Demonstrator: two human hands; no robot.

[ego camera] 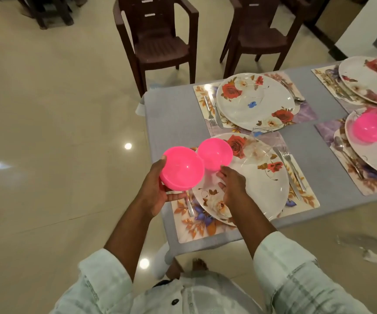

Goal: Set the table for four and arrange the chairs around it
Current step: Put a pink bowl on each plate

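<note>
My left hand grips a pink bowl from below, held over the table's near left corner. My right hand touches the rim of a second pink bowl, which sits tilted on the near floral plate. That plate lies on a floral placemat with a fork and knife on its right. A third pink bowl sits in the plate at the right. The far plate holds a clear glass bowl.
The grey-clothed table carries several place settings. Two dark brown plastic chairs stand on the tiled floor behind the table, apart from it. A white counter is at the far right.
</note>
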